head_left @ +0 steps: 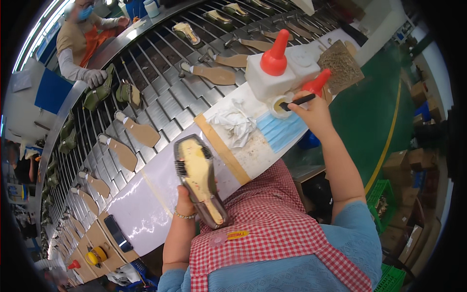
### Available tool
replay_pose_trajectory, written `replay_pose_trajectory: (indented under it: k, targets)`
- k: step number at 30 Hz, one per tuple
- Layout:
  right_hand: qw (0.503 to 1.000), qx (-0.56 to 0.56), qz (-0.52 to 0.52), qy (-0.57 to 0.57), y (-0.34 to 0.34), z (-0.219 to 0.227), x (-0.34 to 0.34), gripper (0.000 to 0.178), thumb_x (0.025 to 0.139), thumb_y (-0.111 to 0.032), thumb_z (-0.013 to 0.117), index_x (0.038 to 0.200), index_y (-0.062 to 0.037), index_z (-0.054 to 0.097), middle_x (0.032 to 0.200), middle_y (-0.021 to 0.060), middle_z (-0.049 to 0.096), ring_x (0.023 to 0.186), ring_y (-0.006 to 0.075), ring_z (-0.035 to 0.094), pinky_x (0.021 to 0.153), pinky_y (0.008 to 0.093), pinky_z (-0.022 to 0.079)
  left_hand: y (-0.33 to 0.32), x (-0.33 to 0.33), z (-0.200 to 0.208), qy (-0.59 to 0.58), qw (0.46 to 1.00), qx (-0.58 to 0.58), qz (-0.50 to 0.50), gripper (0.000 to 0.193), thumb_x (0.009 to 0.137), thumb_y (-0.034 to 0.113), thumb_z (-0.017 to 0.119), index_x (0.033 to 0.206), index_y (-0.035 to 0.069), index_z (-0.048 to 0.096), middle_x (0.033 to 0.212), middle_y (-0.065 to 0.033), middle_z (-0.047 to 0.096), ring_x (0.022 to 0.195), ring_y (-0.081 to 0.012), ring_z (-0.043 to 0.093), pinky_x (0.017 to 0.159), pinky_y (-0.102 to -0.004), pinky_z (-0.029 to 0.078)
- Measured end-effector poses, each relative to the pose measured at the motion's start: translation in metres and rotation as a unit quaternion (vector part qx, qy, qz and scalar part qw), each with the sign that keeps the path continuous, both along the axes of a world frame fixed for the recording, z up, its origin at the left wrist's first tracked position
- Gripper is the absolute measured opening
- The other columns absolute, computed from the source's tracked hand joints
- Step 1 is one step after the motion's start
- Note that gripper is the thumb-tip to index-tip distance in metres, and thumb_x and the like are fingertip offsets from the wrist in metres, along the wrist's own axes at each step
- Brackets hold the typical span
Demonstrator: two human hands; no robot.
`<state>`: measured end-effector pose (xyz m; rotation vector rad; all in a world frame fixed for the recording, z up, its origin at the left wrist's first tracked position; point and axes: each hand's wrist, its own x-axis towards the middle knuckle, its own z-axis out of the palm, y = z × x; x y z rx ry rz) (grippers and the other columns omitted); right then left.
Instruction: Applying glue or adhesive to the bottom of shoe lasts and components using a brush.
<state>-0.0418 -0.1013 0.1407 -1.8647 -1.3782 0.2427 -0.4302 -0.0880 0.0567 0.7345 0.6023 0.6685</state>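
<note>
My left hand (185, 200) grips a dark shoe upper on its last (198, 168), bottom side up, above the near edge of the worktable. Its underside is pale yellow, and dark pleated edges show beside the toe. In my right hand (314, 113) is a black-handled brush (302, 100), pinched between thumb and fingers. The brush's tip is at the mouth of a small white jar (279, 108) with yellowish contents. A blue face mask (282, 130) lies flat below the jar, and crumpled white tissue (233, 124) sits beside it.
White bottles with red nozzles (275, 56) stand behind the jar. Beyond the table (141, 204) runs a slatted metal conveyor (168, 104) carrying tan soles (214, 75) and shoe uppers (187, 34). A phone (116, 231) lies at left. Across the conveyor, a gloved co-worker (85, 44) touches a green upper.
</note>
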Motion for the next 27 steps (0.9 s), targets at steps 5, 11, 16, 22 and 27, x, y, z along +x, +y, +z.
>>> replay_pose_trajectory:
  k: [5,11,16,22,27]
  targets:
    - [0.997,-0.064,-0.004,-0.048,0.013,-0.006,-0.001,0.021,0.071,-0.011,0.073,0.088,-0.0024,0.063,0.083,0.0133,0.065,0.08,0.0279,0.063,0.071,0.0361,0.048,0.002,0.0,0.015,0.008,0.998,0.023,0.052,0.12,0.057,0.093,0.043,0.128,-0.003,0.042,0.092,-0.0126,0.06,0.073,-0.0197,0.062,0.063,-0.0286,0.052]
    - [0.997,0.011,0.023,0.07,0.002,-0.019,0.02,0.018,0.076,-0.011,0.071,0.088,-0.0012,0.063,0.082,0.0073,0.064,0.081,0.0191,0.062,0.073,0.0324,0.047,0.004,0.001,0.015,0.015,0.998,0.032,0.055,0.12,0.056,0.094,0.043,0.128,-0.003,0.042,0.091,-0.0123,0.06,0.072,-0.0194,0.063,0.062,-0.028,0.052]
    - [0.797,0.029,-0.069,0.599,-0.01,-0.041,0.027,0.027,0.079,-0.02,0.074,0.097,-0.0045,0.062,0.088,0.004,0.062,0.084,0.0168,0.06,0.077,0.0297,0.048,0.007,0.002,0.014,-0.023,0.998,0.035,0.041,0.119,0.057,0.093,0.043,0.127,-0.003,0.042,0.091,-0.0129,0.06,0.068,-0.0193,0.064,0.054,-0.0266,0.052]
    - [0.62,0.034,-0.093,0.778,-0.002,-0.081,0.037,0.03,0.08,-0.037,0.073,0.079,-0.01,0.059,0.07,0.0035,0.062,0.067,0.0181,0.064,0.058,0.0283,0.053,0.004,0.005,0.015,-0.026,0.999,-0.02,0.038,0.123,0.054,0.094,0.045,0.13,-0.003,0.039,0.093,-0.0136,0.06,0.07,-0.0206,0.065,0.055,-0.0286,0.054]
    - [0.615,0.117,-0.021,0.78,-0.027,-0.042,0.036,0.022,0.086,-0.024,0.068,0.098,-0.006,0.063,0.09,0.0074,0.066,0.087,0.0196,0.065,0.078,0.0344,0.054,0.006,0.022,0.018,-0.059,0.996,-0.071,-0.012,0.119,0.06,0.094,0.036,0.132,-0.001,0.04,0.097,-0.0141,0.061,0.079,-0.0225,0.064,0.067,-0.0326,0.054]
